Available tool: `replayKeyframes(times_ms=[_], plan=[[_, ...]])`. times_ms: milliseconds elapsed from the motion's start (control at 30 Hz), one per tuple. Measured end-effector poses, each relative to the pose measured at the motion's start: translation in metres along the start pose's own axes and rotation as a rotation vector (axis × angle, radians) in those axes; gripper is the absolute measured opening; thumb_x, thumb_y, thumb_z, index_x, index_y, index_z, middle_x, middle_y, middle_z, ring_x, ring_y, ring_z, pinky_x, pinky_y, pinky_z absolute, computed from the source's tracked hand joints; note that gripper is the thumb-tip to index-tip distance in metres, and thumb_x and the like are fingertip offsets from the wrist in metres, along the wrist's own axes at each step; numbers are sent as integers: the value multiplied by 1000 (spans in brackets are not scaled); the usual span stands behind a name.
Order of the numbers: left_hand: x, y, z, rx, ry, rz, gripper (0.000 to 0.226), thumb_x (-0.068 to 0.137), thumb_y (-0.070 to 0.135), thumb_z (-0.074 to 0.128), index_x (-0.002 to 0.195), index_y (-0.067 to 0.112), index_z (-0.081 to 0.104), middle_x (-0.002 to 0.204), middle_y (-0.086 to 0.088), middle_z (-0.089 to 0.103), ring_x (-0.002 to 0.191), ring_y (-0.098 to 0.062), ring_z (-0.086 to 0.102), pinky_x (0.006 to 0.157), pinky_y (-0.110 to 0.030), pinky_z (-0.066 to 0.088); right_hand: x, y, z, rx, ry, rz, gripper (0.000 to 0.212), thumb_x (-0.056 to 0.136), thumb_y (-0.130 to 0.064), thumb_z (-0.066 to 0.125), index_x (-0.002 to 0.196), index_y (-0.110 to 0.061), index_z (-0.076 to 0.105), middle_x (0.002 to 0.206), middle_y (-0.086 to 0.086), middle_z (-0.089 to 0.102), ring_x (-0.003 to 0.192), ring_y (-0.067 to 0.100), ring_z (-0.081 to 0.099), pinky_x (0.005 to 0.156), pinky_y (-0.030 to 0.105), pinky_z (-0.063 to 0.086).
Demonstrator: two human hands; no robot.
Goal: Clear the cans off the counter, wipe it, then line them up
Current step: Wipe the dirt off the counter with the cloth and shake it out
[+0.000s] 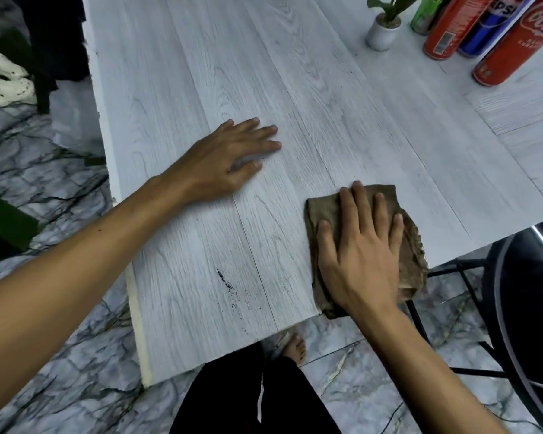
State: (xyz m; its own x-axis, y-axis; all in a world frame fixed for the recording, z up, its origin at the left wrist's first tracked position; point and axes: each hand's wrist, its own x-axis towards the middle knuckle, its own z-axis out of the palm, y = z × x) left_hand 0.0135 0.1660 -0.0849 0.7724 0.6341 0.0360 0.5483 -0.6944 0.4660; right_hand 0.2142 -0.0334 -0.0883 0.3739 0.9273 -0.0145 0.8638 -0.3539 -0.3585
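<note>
**Cloth at the near edge, dark mark to its left**

The right hand [362, 255] lies flat on a brown cloth [413, 252], its fingers [358, 202] straight and slightly spread, pressing the cloth down rather than gripping it. The cloth sits right at the near edge of the surface [326, 89], with its lower part hanging just over that edge.

The left hand [226, 155] rests palm-down on bare surface, further in and nearer the left edge. Its fingers are extended, loosely apart, and hold nothing; it looks like a brace.

A dark speckled mark [224, 280] runs as a short streak towards the near edge, between the cloth and the near left corner. It lies to the left of the right hand's fingers, and that hand, already on the cloth, is the one placed to reach it. A sideways sweep along the near edge would probably cover it.

The cans [483, 29] stand grouped at the far right of the surface, beside a small potted plant [381, 31], well apart from both hands. Wiping seems under way; lining up is not yet done.
</note>
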Motion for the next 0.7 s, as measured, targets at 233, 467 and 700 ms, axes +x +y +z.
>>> replayKeyframes(times_ms=[233, 467, 700], plan=[[-8, -5, -3, -116, 49, -76, 48, 109, 45, 27, 149, 33, 52, 163, 16, 38, 156, -5, 19, 129, -43, 13, 22, -25, 10, 4, -17, -84, 66, 104, -49, 25, 164, -22, 23, 173, -1, 12, 159, 25, 1, 127, 51, -4], [-7, -12, -6, -102, 28, -65, 43, 110, 43, 34, 147, 34, 54, 163, 18, 37, 157, -5, 17, 129, -43, 11, 26, -64, 20, 47, 49, -130, 59, 104, -44, 40, 156, -16, 41, 154, 17, 30, 149, 32, 25, 127, 52, 7], [-14, -23, -12, -2, 22, -22, 49, 104, 39, 55, 152, 35, 48, 166, 13, 31, 158, -11, 15, 129, -46, 10, 20, -82, 26, 0, 14, -189, 58, 105, -43, 39, 158, -18, 38, 160, 15, 30, 154, 32, 18, 126, 54, 7]])
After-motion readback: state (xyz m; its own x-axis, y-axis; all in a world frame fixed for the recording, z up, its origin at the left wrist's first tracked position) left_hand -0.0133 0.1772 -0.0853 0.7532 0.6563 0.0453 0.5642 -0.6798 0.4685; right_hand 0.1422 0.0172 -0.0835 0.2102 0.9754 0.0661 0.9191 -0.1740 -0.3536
